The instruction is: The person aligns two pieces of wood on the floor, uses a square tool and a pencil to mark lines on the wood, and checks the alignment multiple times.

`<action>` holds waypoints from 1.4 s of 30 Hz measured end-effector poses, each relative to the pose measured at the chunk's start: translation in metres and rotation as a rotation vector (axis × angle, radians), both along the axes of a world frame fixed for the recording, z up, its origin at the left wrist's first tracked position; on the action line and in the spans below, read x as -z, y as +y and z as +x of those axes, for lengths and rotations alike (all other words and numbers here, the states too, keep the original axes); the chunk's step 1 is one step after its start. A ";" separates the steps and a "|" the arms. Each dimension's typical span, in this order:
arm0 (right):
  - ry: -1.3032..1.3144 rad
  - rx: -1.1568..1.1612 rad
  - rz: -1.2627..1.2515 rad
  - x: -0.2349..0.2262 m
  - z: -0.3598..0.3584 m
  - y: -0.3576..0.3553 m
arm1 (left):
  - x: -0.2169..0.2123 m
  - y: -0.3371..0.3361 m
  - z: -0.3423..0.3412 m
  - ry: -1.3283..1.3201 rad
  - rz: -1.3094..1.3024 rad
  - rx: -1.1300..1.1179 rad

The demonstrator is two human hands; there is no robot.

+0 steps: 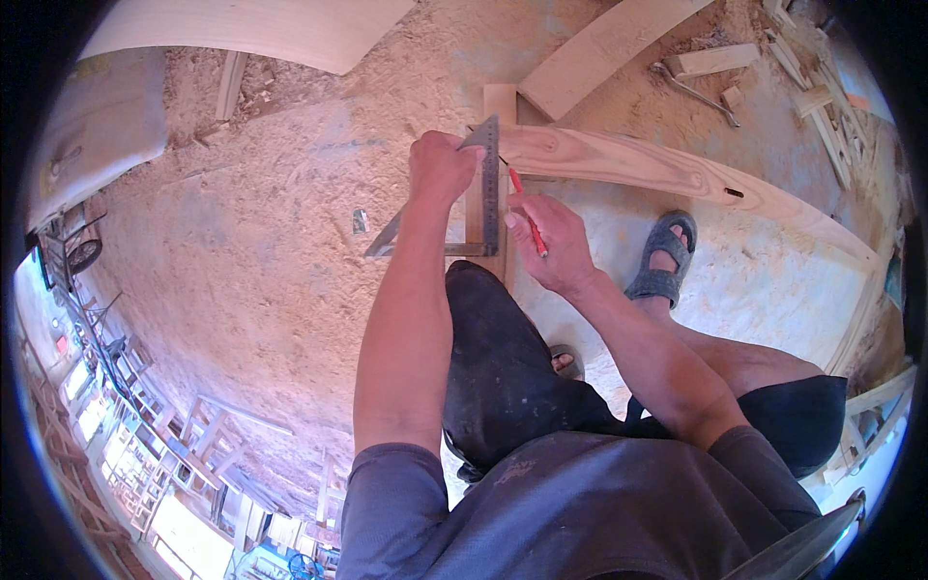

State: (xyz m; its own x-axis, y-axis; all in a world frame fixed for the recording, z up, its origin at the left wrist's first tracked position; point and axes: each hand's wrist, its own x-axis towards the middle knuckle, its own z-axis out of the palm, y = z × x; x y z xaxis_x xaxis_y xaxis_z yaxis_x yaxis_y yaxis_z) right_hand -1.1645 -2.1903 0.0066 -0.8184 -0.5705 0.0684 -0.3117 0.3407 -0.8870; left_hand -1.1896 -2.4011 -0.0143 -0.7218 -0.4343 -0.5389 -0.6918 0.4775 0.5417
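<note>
My left hand (447,169) is closed on a dark metal set square (491,198), whose marked edge lies across the end of a long wooden board (619,157). The board is pale with a wavy grain and has a small dark slot towards its right. In my right hand (556,242) is a red pencil (527,213), its tip pointing up towards the square's edge at the board's end. A narrow piece of wood (501,101) runs under the board's end and the square.
A wide wooden plank (599,58) lies beyond the board, and a curved pale panel (242,27) at the far left. Offcuts (715,60) and a bent metal rod (696,94) lie far right. Wood shavings cover the floor (261,261). My sandalled foot (667,253) stands near the board.
</note>
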 end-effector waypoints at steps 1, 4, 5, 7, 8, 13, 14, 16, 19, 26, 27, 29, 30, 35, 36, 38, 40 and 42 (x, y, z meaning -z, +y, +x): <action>-0.005 0.000 -0.006 -0.001 0.000 -0.001 | 0.000 0.000 0.001 0.001 0.008 -0.022; 0.009 -0.013 -0.001 0.000 -0.004 -0.002 | 0.000 -0.001 0.001 -0.017 0.014 -0.038; -0.002 -0.015 0.004 0.001 -0.005 -0.003 | 0.000 -0.001 0.001 -0.025 0.013 -0.036; -0.022 -0.015 0.014 0.003 -0.009 -0.005 | -0.002 0.000 -0.001 -0.042 0.000 -0.016; -0.001 -0.009 -0.003 0.005 -0.011 -0.007 | -0.002 0.001 -0.002 -0.051 -0.006 -0.006; 0.084 0.010 -0.030 0.010 -0.024 -0.024 | 0.006 0.001 0.004 0.045 -0.042 -0.018; 0.033 -0.022 0.010 0.008 -0.024 -0.023 | 0.011 -0.001 0.007 0.095 -0.059 -0.018; -0.068 -0.083 0.098 0.003 -0.023 -0.018 | 0.012 -0.001 0.005 0.048 -0.059 -0.005; -0.111 -0.087 0.091 -0.004 -0.019 -0.015 | 0.012 0.000 0.005 0.029 -0.068 -0.004; -0.003 0.052 0.001 -0.001 -0.037 -0.028 | 0.013 0.001 0.002 0.051 -0.075 0.021; -0.036 0.010 0.026 -0.003 -0.034 -0.026 | 0.013 0.001 0.003 0.052 -0.069 0.012; -0.120 -0.054 0.084 -0.006 -0.028 -0.019 | 0.012 0.002 0.004 0.055 -0.054 -0.004; -0.167 -0.079 0.116 -0.009 -0.026 -0.017 | 0.013 0.001 0.005 0.063 -0.057 0.000; -0.057 -0.024 0.211 -0.025 -0.032 0.004 | 0.015 -0.001 0.006 0.041 -0.049 -0.008; 0.074 -0.031 0.264 -0.016 -0.047 0.011 | 0.013 -0.002 0.006 0.049 0.008 -0.021; 0.234 -0.029 0.371 0.002 -0.070 0.029 | 0.010 -0.005 0.006 0.067 0.125 -0.044; 0.291 -0.019 0.467 0.014 -0.085 0.043 | 0.017 -0.014 0.017 0.054 0.164 -0.079; 0.225 -0.048 0.533 0.017 -0.099 0.053 | 0.027 -0.024 0.034 0.083 0.255 -0.161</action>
